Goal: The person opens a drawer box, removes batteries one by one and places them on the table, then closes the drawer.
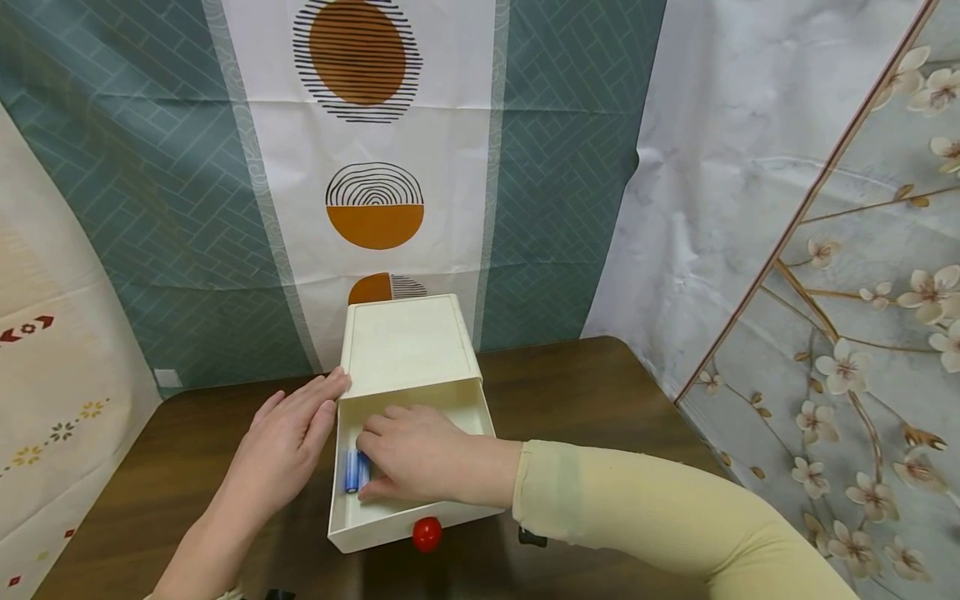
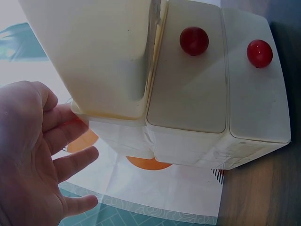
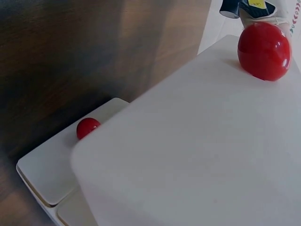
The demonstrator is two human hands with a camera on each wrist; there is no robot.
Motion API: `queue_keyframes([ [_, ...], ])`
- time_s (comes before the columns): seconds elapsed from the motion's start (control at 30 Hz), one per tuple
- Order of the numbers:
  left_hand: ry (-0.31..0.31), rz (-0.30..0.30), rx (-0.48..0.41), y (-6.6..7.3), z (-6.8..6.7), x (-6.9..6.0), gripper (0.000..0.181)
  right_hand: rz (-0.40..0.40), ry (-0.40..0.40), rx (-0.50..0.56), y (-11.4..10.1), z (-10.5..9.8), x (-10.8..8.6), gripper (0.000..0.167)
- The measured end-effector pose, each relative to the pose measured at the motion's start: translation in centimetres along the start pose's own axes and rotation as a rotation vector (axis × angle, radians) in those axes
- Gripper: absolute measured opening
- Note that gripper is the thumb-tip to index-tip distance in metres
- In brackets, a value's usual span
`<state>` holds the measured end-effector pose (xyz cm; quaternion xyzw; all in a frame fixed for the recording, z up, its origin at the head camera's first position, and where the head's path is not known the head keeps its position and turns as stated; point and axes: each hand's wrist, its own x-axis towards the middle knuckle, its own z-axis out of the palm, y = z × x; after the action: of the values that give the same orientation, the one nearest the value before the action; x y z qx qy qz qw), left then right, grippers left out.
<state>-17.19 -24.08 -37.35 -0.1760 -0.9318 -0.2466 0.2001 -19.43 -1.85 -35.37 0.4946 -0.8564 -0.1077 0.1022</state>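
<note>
A cream drawer cabinet [image 1: 411, 343] stands on the table, its top drawer [image 1: 375, 532] pulled out by a red knob [image 1: 427, 534] side. Two blue batteries [image 1: 352, 472] lie side by side near the drawer's left wall. Reaching inside, my right hand [image 1: 420, 457] pinches the right-hand battery [image 1: 364, 469] between thumb and fingers; the palm hides part of the drawer floor. My left hand [image 1: 288, 442] rests its straight fingers against the cabinet's left side. In the left wrist view, that left hand [image 2: 33, 150] has spread fingers, some touching the cabinet edge. The right wrist view does not show the right hand.
Below the open drawer, two lower drawers [image 2: 188, 89] sit closed, each with a red knob [image 2: 194, 41]. Dark wooden table [image 1: 585, 400] extends on both sides. Patterned cloth [image 1: 555, 167] hangs behind and at the sides.
</note>
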Motion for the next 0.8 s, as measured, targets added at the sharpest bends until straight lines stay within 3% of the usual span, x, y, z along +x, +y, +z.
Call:
queue_keyframes([
  [0.8,-0.001,-0.011,0.003,0.02,0.04,-0.01,0.042,0.017,-0.007,0.032,0.07,0.11,0.23,0.050],
])
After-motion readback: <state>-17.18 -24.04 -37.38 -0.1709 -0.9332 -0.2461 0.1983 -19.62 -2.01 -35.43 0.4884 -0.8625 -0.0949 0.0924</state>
